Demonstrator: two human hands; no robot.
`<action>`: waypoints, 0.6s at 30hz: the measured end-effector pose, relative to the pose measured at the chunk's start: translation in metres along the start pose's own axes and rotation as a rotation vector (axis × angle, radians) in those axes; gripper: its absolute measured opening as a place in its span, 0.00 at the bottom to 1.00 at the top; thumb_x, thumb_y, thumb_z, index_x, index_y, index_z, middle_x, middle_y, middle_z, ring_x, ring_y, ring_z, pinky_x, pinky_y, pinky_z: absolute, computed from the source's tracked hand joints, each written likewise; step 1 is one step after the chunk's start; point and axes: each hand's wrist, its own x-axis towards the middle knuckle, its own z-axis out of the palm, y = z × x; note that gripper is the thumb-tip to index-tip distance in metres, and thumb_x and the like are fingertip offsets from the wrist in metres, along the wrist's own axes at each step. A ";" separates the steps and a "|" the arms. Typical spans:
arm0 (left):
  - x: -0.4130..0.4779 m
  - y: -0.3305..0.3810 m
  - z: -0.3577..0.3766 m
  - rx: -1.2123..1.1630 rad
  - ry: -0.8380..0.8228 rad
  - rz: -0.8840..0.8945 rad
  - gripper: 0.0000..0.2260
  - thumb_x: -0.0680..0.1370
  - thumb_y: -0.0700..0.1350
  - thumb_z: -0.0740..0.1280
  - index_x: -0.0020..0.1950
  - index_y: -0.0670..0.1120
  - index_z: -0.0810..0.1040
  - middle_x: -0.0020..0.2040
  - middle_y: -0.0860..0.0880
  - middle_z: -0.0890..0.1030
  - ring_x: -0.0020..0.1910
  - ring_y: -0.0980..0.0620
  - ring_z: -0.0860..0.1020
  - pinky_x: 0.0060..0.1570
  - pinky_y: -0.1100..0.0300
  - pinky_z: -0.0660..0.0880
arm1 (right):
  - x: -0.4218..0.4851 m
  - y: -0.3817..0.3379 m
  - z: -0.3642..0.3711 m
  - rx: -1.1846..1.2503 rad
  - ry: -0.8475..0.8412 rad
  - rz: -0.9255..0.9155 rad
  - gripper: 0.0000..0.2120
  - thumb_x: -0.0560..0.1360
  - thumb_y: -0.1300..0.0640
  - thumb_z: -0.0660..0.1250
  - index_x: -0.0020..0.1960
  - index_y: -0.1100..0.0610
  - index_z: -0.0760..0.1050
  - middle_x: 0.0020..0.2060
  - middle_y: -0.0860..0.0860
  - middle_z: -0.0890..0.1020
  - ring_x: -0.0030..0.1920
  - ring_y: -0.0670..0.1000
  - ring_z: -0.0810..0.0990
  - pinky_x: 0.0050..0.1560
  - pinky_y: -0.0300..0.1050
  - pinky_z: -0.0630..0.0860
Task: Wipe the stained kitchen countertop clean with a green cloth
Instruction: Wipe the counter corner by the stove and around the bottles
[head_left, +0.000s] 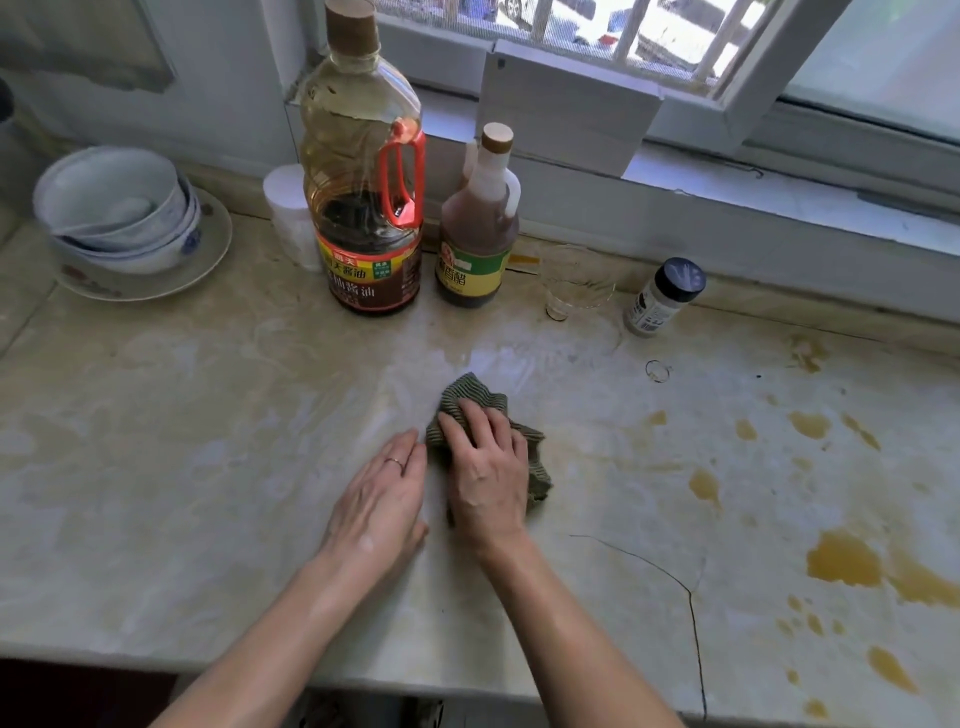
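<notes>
Head view: right hand (485, 467) presses the bunched green cloth (537, 470) onto the surface (208, 415), fingers (457, 426) laid flat over it, likely for scrubbing pressure. Left hand (382, 499) lies flat just beside, fingers together, probably bracing. Yellow stains (844, 558) sit well right of the fingers, unwiped.

Soy bottle (363, 208); bowls (111, 208); glass (577, 283); shaker (665, 297)

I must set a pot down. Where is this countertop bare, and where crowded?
Bare: the wide stretch left of the left hand, in front of the plate. Right of the green cloth it is stained yellow. Crowded: the back, with soy sauce bottle, vinegar bottle, glass, shaker.
</notes>
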 end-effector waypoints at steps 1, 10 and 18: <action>0.003 0.000 0.001 0.006 0.013 -0.001 0.38 0.77 0.48 0.66 0.78 0.42 0.46 0.79 0.45 0.44 0.78 0.50 0.47 0.73 0.64 0.45 | 0.003 0.000 0.000 -0.029 -0.019 0.008 0.17 0.74 0.55 0.60 0.62 0.48 0.76 0.63 0.49 0.76 0.60 0.55 0.73 0.52 0.50 0.71; 0.016 0.009 -0.002 -0.004 0.021 0.013 0.38 0.77 0.49 0.66 0.78 0.42 0.46 0.79 0.45 0.44 0.78 0.50 0.47 0.73 0.63 0.45 | -0.014 0.090 -0.026 -0.091 0.020 0.438 0.24 0.66 0.59 0.61 0.60 0.50 0.79 0.61 0.53 0.78 0.60 0.59 0.73 0.51 0.55 0.71; 0.036 0.020 0.006 0.001 0.016 0.027 0.39 0.73 0.49 0.69 0.77 0.40 0.52 0.78 0.44 0.52 0.77 0.49 0.55 0.73 0.61 0.53 | 0.025 0.016 -0.003 0.032 -0.009 0.094 0.22 0.72 0.52 0.57 0.64 0.50 0.76 0.64 0.51 0.77 0.61 0.54 0.71 0.55 0.51 0.69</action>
